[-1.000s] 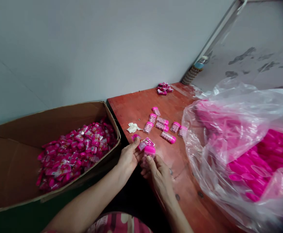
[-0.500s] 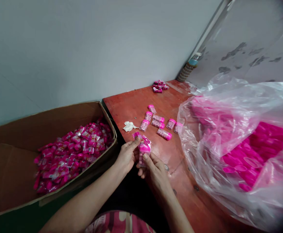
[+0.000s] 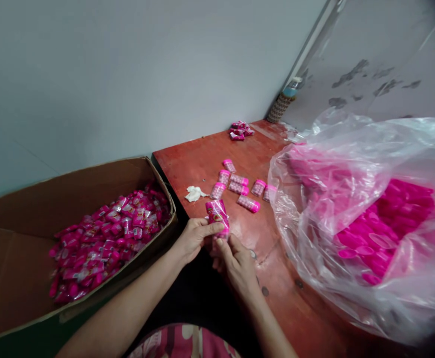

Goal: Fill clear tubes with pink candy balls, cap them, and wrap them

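both hands [image 3: 192,239] pinch a pink wrapper [image 3: 216,211] and container [image 3: 224,232] at the red table's [image 3: 191,155] edge; grey wall [image 3: 128,74] behind.

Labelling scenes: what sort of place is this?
Likely a packing workshop: a brown cardboard box of shiny pink packets, small clear pink-capped containers on a red tabletop, and a clear plastic bag of pink pieces.
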`<state>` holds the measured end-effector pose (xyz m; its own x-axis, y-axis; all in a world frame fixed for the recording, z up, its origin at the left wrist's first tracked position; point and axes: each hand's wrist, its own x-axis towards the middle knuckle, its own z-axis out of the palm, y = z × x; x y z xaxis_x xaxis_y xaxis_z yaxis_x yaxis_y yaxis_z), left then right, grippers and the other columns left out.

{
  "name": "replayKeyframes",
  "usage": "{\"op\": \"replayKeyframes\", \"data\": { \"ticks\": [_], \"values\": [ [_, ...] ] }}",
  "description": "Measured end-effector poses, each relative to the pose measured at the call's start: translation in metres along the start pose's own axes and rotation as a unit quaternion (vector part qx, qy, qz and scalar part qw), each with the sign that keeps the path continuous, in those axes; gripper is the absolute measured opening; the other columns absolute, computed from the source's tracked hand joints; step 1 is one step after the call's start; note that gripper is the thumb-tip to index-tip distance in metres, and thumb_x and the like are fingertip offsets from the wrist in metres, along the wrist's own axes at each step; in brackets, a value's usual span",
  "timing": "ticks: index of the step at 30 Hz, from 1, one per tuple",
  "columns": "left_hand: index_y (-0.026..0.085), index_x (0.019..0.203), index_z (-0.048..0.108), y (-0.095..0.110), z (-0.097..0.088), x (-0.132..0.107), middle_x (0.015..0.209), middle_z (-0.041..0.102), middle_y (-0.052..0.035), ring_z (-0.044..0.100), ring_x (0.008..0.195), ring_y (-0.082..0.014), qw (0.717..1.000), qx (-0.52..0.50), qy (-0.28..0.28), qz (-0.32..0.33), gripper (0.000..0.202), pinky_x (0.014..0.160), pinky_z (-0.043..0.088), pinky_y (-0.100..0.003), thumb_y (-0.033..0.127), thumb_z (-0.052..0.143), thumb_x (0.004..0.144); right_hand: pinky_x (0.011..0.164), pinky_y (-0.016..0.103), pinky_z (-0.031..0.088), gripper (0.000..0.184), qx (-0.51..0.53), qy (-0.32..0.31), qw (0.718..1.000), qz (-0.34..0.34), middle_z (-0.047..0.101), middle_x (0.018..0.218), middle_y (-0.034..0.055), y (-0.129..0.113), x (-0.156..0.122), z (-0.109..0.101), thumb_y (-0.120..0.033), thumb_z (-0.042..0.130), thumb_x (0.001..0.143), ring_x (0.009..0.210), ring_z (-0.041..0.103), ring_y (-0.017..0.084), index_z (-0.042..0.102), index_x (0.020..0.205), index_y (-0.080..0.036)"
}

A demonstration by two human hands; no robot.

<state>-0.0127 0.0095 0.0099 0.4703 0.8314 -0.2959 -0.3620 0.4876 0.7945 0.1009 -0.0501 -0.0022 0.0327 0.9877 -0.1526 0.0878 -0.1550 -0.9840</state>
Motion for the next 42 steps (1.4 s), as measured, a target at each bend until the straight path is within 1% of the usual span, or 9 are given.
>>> {"op": "replayKeyframes", "data": {
  "ticks": [3,8,15,22,28,31,35,38,42],
  "values": [
    [0.007,0.056,0.06,0.002,0.0,-0.001,0.044,0.055,-0.0038,0.05,0.036,-0.0118,0.999,0.047,-0.022,0.001,0.029,0.037,0.039,-0.022,0.035,0.067,0.064,0.036,0.018,0.036,0.028,0.092,-0.057,0.994,0.026,0.056,0.062,-0.0014,-0.001,0.002,-0.002,-0.045,0.043,0.083,0.04,0.049,0.008,0.049,0.08,-0.018],
    [0.008,0.058,0.062,-0.003,0.004,-0.002,0.046,0.055,-0.0023,0.05,0.039,-0.0113,1.0,0.018,0.0,-0.012,0.025,0.04,0.041,-0.023,0.031,0.07,0.061,0.042,0.019,0.037,0.021,0.004,0.042,0.999,-0.025,0.052,0.054,-0.0042,0.002,0.003,-0.002,-0.039,0.052,0.08,0.044,0.049,0.008,0.053,0.076,-0.019],
    [0.006,0.062,0.062,-0.004,-0.001,-0.002,0.056,0.06,-0.0047,0.054,0.05,-0.0107,0.995,-0.077,0.061,-0.002,0.023,0.051,0.044,-0.022,0.027,0.073,0.059,0.06,0.026,0.05,0.029,0.232,0.004,0.973,0.01,0.064,0.083,0.001,0.004,-0.006,0.0,-0.03,0.058,0.077,0.067,0.062,0.014,0.047,0.103,-0.024],
    [0.006,0.061,0.062,-0.011,0.005,-0.016,0.052,0.054,-0.0013,0.047,0.045,-0.0061,0.994,-0.109,0.008,-0.013,0.02,0.046,0.04,-0.02,0.024,0.07,0.065,0.049,0.022,0.048,0.025,0.3,0.012,0.953,0.03,0.063,0.063,-0.0034,0.003,0.011,0.006,-0.023,0.064,0.072,0.051,0.059,0.011,0.046,0.088,-0.022],
    [0.012,0.089,0.064,0.017,-0.027,-0.027,0.097,0.066,-0.0119,0.061,0.092,-0.0233,0.97,-0.124,0.134,0.16,0.036,0.082,0.047,-0.037,0.042,0.062,0.069,0.046,0.021,0.045,0.021,0.222,0.044,0.974,0.025,0.063,0.062,-0.0009,-0.009,0.017,-0.012,-0.028,0.065,0.07,0.049,0.058,0.011,0.05,0.08,-0.018],
    [0.013,0.103,0.061,0.015,-0.037,-0.014,0.108,0.062,-0.0137,0.057,0.101,-0.0259,0.956,0.058,0.183,0.222,0.048,0.091,0.041,-0.042,0.05,0.054,0.073,0.046,0.021,0.045,0.02,0.18,0.07,0.981,0.025,0.062,0.062,-0.0005,-0.008,0.017,-0.025,-0.033,0.063,0.071,0.05,0.058,0.011,0.051,0.075,-0.017],
    [0.02,0.109,0.059,-0.011,-0.037,0.018,0.12,0.055,-0.0087,0.041,0.119,-0.0263,0.818,0.478,0.137,0.289,0.041,0.103,0.023,-0.046,0.037,0.061,0.072,0.048,0.021,0.045,0.02,0.147,0.062,0.987,0.032,0.06,0.064,-0.0013,-0.001,0.017,-0.03,-0.035,0.06,0.074,0.051,0.057,0.01,0.051,0.076,-0.017],
    [0.02,0.105,0.061,-0.027,-0.036,0.036,0.119,0.055,-0.0087,0.036,0.122,-0.0267,0.706,0.622,0.127,0.315,0.032,0.104,0.018,-0.05,0.031,0.058,0.076,0.048,0.021,0.044,0.021,0.13,0.053,0.99,0.034,0.059,0.064,-0.0019,0.004,0.017,-0.029,-0.036,0.059,0.074,0.05,0.056,0.01,0.051,0.075,-0.018],
    [0.022,0.1,0.064,-0.035,-0.04,0.043,0.113,0.06,-0.0069,0.039,0.121,-0.0255,0.667,0.649,0.147,0.336,0.024,0.103,0.02,-0.05,0.027,0.053,0.079,0.049,0.021,0.044,0.021,0.096,0.046,0.994,0.03,0.058,0.065,-0.0013,0.007,0.019,-0.031,-0.038,0.056,0.076,0.053,0.056,0.01,0.052,0.075,-0.018]
  ]
}}
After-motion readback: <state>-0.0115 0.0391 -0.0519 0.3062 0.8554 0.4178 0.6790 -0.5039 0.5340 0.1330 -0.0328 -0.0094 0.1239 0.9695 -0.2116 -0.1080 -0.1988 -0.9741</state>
